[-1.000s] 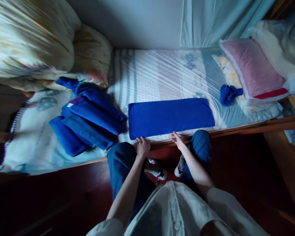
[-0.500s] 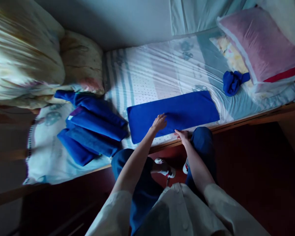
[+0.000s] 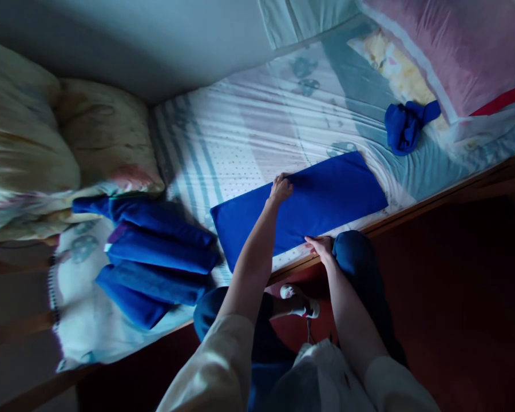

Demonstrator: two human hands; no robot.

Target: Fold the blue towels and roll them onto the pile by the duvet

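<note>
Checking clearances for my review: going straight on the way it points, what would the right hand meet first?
Most likely the flat blue cloth: the right hand points at its near edge, perhaps touching it.

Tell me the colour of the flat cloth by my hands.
The flat cloth is plain blue, seen best in the head view.

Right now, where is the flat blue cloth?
In the head view, the flat blue cloth lies mid-picture on the bed, right of the piled blue cloths, left hand at its far edge, right hand at its near edge.
</note>
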